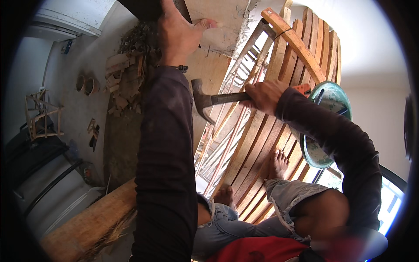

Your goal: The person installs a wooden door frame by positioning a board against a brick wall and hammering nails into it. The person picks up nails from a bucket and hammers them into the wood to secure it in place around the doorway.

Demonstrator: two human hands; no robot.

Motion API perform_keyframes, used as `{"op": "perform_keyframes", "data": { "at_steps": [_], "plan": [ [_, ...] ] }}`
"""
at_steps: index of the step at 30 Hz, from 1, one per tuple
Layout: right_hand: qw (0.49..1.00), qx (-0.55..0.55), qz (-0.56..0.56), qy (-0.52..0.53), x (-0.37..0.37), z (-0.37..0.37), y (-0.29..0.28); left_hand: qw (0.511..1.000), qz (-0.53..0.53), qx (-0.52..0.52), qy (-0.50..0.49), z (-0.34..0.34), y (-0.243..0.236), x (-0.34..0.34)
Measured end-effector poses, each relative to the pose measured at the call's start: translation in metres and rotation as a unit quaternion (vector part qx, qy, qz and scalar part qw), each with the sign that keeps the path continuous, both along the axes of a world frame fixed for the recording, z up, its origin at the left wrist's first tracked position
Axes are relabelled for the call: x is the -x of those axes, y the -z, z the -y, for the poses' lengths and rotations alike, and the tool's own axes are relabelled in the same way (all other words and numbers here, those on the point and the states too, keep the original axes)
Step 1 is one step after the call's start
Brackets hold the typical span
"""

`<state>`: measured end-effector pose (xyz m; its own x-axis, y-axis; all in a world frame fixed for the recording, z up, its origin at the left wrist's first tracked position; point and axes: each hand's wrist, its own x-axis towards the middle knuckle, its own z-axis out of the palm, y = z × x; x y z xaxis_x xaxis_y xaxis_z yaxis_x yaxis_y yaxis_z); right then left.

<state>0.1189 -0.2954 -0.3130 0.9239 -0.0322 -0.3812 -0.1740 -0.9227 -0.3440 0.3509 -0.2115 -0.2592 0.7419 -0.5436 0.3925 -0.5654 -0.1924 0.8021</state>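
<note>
Right hand is clamped on the claw hammer, handle crosswise, head leftward; left hand's grip can't be told.

Pale wall right of slatted plank platform, brightly lit; bright dark-framed window, same side. Left of platform, from where I stand: grey floor, small wooden frame on it.

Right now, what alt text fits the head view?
A person's right hand holds a claw hammer, while the left hand is extended beside a dark panel. Bare feet rest on wooden slats, near a green bucket.
</note>
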Motion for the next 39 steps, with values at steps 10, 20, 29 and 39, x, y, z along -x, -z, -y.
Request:
{"op": "perform_keyframes", "data": {
  "at_steps": [10,20,29,39],
  "plan": [
    [0.998,-0.013,0.052,-0.027,-0.003,0.004,-0.004,0.998,0.014,-0.048,-0.023,-0.002,-0.003,0.001],
    [0.998,-0.05,0.027,0.018,-0.001,0.004,0.004,0.999,0.016,-0.026,-0.015,-0.003,0.002,-0.004],
    [0.998,0.029,0.025,0.046,-0.01,0.012,-0.003,0.999,0.017,0.025,0.011,-0.001,0.005,-0.004],
    [0.99,0.12,0.05,0.062,-0.016,0.026,0.001,0.999,0.012,-0.025,-0.019,-0.003,0.012,-0.01]
  ]
}}
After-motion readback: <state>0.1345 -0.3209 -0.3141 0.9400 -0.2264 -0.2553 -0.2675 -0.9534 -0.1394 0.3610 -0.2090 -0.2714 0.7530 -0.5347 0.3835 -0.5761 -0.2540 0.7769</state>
